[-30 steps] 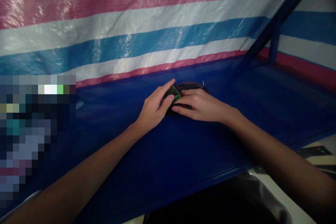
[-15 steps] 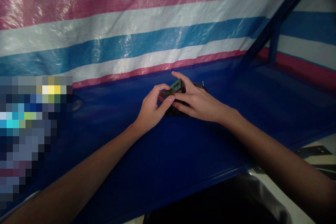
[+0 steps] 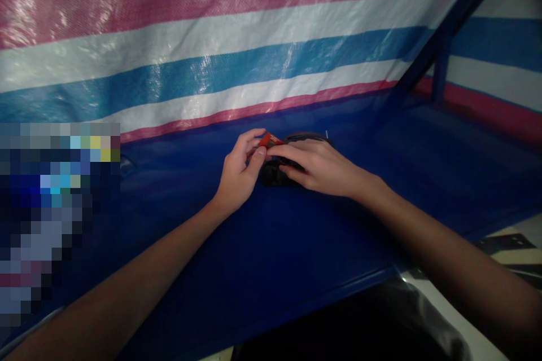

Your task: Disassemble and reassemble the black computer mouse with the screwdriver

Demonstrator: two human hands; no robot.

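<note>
My left hand and my right hand meet over a small black device lying on the blue table. Both hands pinch a small flat piece, reddish on the side that shows, just above the device. Left thumb and forefinger grip its left end; my right fingertips press on its right end. A dark rounded part of the device shows behind my right hand. Most of the device is hidden under my fingers.
A striped pink, white and blue tarp hangs right behind the table. A dark blue metal frame post stands at the back right. A blurred-out patch covers the left side. The table's front edge runs below my arms.
The small piece showed a green board face earlier, was lifted and tilted half a second ago, and now lies lower with a reddish side up. Both hands closed in on it.
</note>
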